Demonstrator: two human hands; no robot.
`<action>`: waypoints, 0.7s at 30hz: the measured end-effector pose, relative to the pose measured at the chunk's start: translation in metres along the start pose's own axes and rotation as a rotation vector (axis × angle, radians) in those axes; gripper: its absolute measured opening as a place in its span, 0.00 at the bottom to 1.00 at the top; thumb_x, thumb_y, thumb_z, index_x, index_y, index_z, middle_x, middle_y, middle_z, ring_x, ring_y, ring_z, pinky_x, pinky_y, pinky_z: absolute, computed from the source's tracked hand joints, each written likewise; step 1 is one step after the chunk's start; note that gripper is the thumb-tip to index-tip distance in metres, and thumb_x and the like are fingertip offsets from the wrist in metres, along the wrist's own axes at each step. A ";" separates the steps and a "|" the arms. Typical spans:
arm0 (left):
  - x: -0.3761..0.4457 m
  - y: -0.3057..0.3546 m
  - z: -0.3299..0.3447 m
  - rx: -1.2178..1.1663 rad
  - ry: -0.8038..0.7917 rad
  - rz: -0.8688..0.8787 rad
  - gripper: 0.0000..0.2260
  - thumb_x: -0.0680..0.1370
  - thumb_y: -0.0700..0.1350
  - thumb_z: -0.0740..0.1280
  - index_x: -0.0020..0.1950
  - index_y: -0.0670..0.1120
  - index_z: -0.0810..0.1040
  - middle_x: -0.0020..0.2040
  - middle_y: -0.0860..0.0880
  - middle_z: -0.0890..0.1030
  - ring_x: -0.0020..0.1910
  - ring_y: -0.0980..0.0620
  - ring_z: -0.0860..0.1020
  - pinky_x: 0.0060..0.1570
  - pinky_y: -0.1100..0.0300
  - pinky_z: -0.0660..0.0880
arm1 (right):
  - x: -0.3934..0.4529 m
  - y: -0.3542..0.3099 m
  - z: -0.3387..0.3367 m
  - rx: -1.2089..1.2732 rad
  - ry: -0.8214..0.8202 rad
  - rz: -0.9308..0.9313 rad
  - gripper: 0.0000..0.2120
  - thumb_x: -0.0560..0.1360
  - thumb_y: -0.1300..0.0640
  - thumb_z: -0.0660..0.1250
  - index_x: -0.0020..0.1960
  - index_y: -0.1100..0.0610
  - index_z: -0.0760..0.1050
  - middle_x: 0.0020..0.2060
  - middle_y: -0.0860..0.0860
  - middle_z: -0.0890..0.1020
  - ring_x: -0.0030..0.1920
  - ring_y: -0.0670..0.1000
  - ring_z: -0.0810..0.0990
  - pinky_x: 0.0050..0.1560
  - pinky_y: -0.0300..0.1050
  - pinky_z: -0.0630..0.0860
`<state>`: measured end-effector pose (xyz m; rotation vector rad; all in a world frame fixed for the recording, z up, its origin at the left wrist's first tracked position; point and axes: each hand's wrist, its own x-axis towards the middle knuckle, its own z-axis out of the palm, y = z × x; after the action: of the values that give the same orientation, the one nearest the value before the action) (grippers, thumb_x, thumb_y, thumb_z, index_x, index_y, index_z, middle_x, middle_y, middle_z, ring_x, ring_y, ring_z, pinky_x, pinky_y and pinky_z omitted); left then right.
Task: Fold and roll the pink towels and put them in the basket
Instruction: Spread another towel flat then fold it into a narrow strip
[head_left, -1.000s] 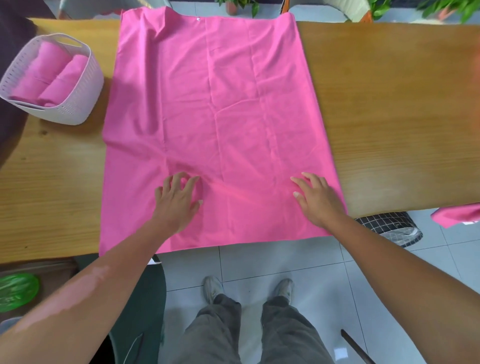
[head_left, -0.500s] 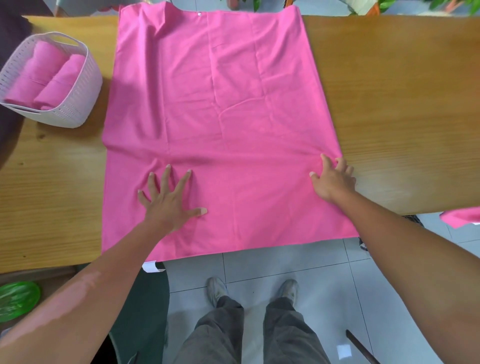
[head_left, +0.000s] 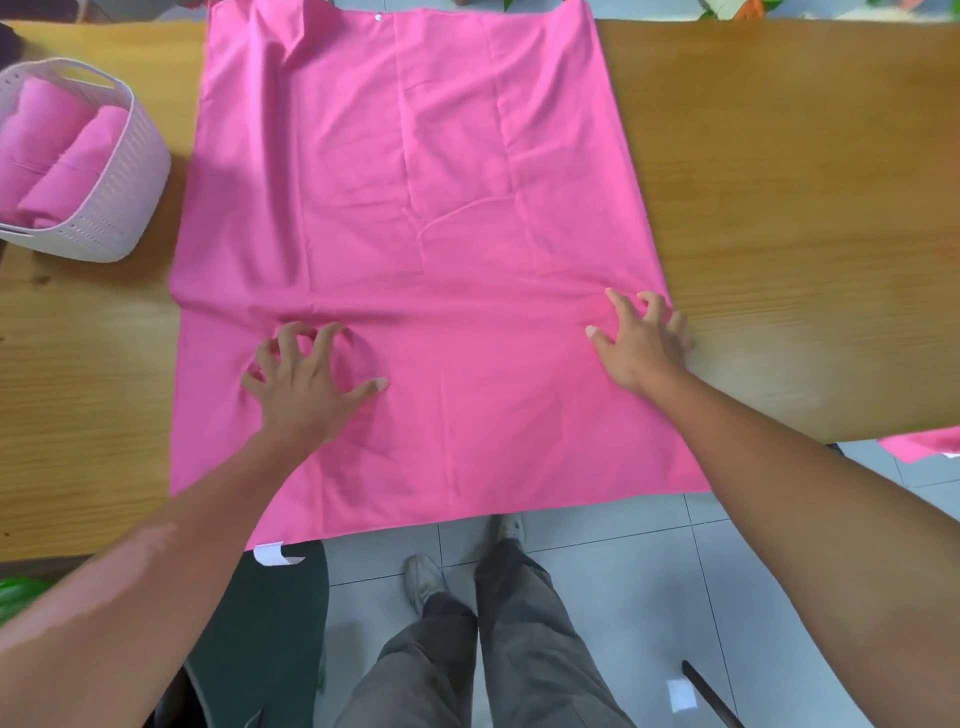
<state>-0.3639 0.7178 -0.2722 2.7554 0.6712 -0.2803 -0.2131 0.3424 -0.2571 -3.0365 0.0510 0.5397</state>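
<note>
Pink towel overhangs table near edge.

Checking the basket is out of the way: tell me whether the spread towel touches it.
Apart. In the head view a strip of bare table separates the towel edge from the basket.

Towel: spread across the table, near edge hanging over the front.
Basket: on the table, left of the towel, two rolled towels inside.
Left hand: on the towel's near-left part.
Right hand: at the towel's right edge.
</note>
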 end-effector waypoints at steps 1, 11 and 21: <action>0.002 0.001 -0.002 -0.009 -0.009 -0.017 0.38 0.64 0.75 0.70 0.69 0.62 0.65 0.69 0.48 0.62 0.69 0.34 0.62 0.63 0.28 0.63 | 0.005 0.005 -0.001 0.003 0.016 0.001 0.31 0.78 0.33 0.57 0.78 0.40 0.56 0.75 0.53 0.58 0.70 0.63 0.61 0.66 0.66 0.64; 0.022 0.025 -0.027 0.032 -0.241 -0.134 0.55 0.59 0.70 0.78 0.78 0.67 0.51 0.80 0.53 0.47 0.77 0.34 0.50 0.66 0.23 0.60 | 0.024 -0.021 -0.003 0.056 0.147 -0.049 0.31 0.78 0.41 0.63 0.77 0.49 0.60 0.76 0.58 0.59 0.73 0.62 0.60 0.68 0.65 0.63; 0.039 0.029 -0.037 0.082 -0.349 -0.166 0.64 0.52 0.71 0.80 0.76 0.73 0.41 0.80 0.57 0.38 0.78 0.34 0.45 0.65 0.22 0.62 | 0.094 -0.029 -0.021 -0.030 0.006 -0.193 0.37 0.72 0.25 0.57 0.77 0.38 0.55 0.76 0.54 0.56 0.74 0.64 0.56 0.68 0.70 0.59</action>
<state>-0.3121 0.7217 -0.2405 2.6285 0.8061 -0.8183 -0.1168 0.3678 -0.2681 -3.0264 -0.2500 0.5199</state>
